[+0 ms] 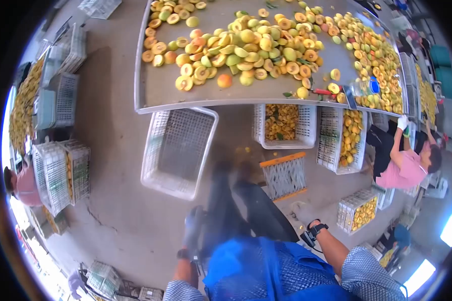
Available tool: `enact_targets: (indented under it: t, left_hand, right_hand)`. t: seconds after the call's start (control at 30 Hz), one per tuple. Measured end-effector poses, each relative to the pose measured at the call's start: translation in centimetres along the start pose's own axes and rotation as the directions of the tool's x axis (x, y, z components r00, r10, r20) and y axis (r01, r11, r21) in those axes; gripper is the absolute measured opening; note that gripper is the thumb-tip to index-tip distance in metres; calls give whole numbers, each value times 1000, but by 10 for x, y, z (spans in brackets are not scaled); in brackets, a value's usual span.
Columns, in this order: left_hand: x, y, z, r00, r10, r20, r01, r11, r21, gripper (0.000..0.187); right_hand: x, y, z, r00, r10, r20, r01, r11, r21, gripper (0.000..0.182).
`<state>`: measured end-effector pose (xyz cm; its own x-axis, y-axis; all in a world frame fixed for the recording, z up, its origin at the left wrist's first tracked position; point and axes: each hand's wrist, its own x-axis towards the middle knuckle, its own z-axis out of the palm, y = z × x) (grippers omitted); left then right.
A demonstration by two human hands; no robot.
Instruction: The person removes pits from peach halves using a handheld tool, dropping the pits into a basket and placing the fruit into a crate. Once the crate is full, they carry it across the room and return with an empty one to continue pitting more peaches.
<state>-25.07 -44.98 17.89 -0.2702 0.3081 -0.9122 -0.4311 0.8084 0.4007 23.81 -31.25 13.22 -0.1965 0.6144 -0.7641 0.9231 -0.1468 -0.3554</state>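
Note:
My left hand (194,226) hangs low beside my dark trousers, blurred and seemingly gloved; its fingers do not show clearly. To the right, below the stool, is my right hand (301,213), a pale smear beyond a black wrist strap. I cannot make out anything held in either hand. Ahead of me, a metal-edged table (186,103) bears a heap of halved yellow-orange stone fruit (246,47), pits showing in some. Near its front edge lie a red-handled tool (322,92) and a clear bottle with a blue cap (374,85).
A white crate (203,150) tilts on the floor before me. Fruit-filled crates (284,145) (329,135) sit under the table edge, and a folding stool (285,175) stands near my legs. A person in pink (404,168) works at right. More crates (60,173) stand left.

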Motion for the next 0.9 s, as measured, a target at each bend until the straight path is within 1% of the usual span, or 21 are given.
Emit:
enact_targets:
  t: [0.03, 0.1, 0.13, 0.17, 0.2, 0.23, 0.27, 0.3, 0.33, 0.37, 0.4, 0.43, 0.47, 0.5, 0.53, 0.57, 0.6, 0.73, 0.8, 0.83, 0.9]
  left_hand:
    - [8, -1, 0, 999, 48, 11, -48, 998, 27, 49]
    - [16, 37, 4, 1000, 19, 25, -21, 996, 86, 47]
    - [18, 48, 8, 1000, 9, 14, -11, 994, 108, 45]
    - [23, 57, 12, 1000, 2, 2, -2, 992, 130, 44]
    - [31, 62, 15, 999, -33, -2, 33, 989, 145, 43]
    - [41, 53, 18, 999, -48, -4, 48, 985, 165, 43]
    - [47, 37, 19, 981, 194, 15, -187, 917, 354, 43]
    - [55, 25, 19, 906, 414, 90, -398, 756, 520, 43]
    - [58, 24, 29, 939, 339, 62, -331, 836, 438, 43]
    - [60, 32, 42, 946, 318, 69, -313, 832, 457, 43]
    - [63, 43, 56, 908, 383, 169, -401, 680, 614, 43]
    - [66, 49, 69, 863, 414, 289, -479, 492, 727, 44]
    - [70, 48, 78, 888, 368, 274, -433, 476, 765, 46]
    - [80, 48, 79, 899, 339, 278, -418, 474, 775, 46]
    - [88, 49, 78, 902, 321, 288, -420, 504, 755, 46]
    - [92, 51, 77, 906, 306, 291, -417, 535, 735, 47]
    - [95, 57, 77, 912, 290, 290, -406, 533, 742, 47]
    - [107, 68, 76, 916, 249, 314, -401, 534, 744, 48]
    - [113, 76, 72, 906, 271, 325, -422, 531, 735, 48]
    - [116, 80, 71, 903, 264, 338, -428, 513, 744, 47]
    - [122, 89, 71, 890, 263, 372, -456, 493, 741, 47]
  right_hand:
    - [1, -3, -2, 1000, 12, -1, -12, 1000, -2, 27]
    - [27, -18, 5, 993, -89, -83, 95, 993, 64, 27]
    - [36, -85, -21, 989, 137, 55, -142, 984, 108, 29]
    - [50, -124, -30, 999, 48, -16, -48, 998, 43, 29]
    - [73, -141, -32, 996, -43, -82, 41, 999, -26, 30]
    - [109, -132, -23, 995, -82, -62, 70, 982, -175, 29]
    - [145, -121, -12, 993, -119, -28, 104, 942, -319, 28]
    - [171, -126, -11, 995, -93, 19, 93, 911, -403, 27]
    - [197, -128, -8, 996, -62, 62, 84, 872, -482, 26]
    - [222, -118, 1, 969, -244, -29, 190, 820, -540, 27]
    - [247, -103, 11, 900, -422, -108, 276, 745, -607, 27]
    - [269, -80, 24, 917, -394, -66, 267, 727, -633, 28]
    - [285, -58, 39, 932, -362, -18, 262, 707, -657, 29]
    - [298, -52, 45, 940, -342, -2, 261, 721, -642, 29]
    - [306, -55, 41, 967, -221, 129, 253, 736, -628, 28]
    - [308, -61, 38, 959, -103, 264, 249, 749, -614, 27]
    - [307, -64, 34, 944, -152, 293, 306, 737, -603, 25]
    - [289, -52, 53, 953, -183, 240, 290, 771, -566, 19]
    - [282, -32, 80, 967, -60, 246, 209, 737, -642, 19]
    - [274, -40, 79, 971, -60, 233, 200, 736, -647, 19]
    - [259, -57, 76, 914, 52, 403, 217, 776, -592, 23]
